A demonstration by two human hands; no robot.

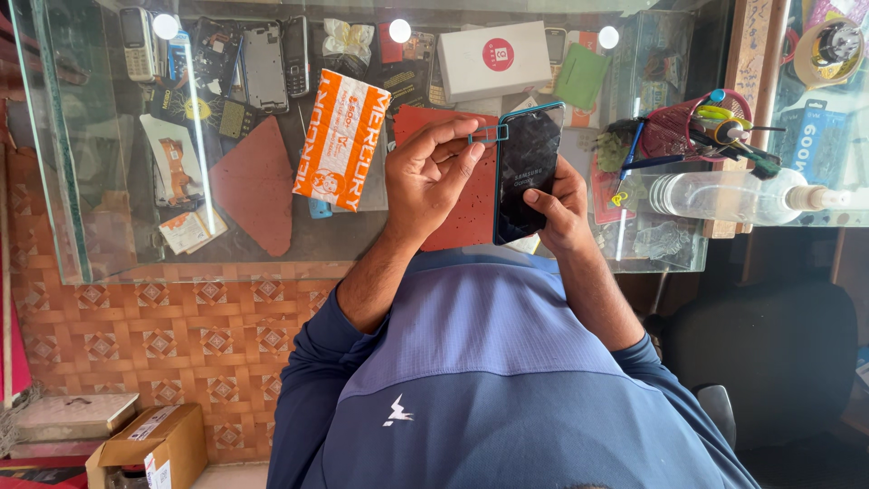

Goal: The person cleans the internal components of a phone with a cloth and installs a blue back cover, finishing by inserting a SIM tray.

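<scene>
Over glass counter [272,258], at mid-frame: dark phone [528,172] held upright off the surface, blue-edged, screen black; gripped low along its right edge by right hand [561,217], fingers wrapped behind, thumb laid on the glass face; left hand [425,181] closed narrow, thumb and forefinger pinched on a small metal pin [490,133], its looped end meeting the phone's top left corner; cannot tell whether the tip sits in a hole; both forearms bare, blue sleeves pushed up to the elbows; directly beneath the hands, flat red mat [471,222] on the counter, partly hidden by them; just left of the left hand, orange-and-white packet [339,140] lying tilted; farther left, red triangular sheet [258,181] and scattered cards; along the far edge, old handsets [136,41] and bare phone shells in a row; white box [493,59] with a red dot behind the phone, green cloth [581,77] beside it; to the right, red mesh basket [674,136] stuffed with pens and tools; clear spray bottle [724,195] lying on its side near the counter's right end; tape roll [828,50] in the far right corner; down at lower left, open cardboard box [154,444] on the floor against a patterned tile wall.
</scene>
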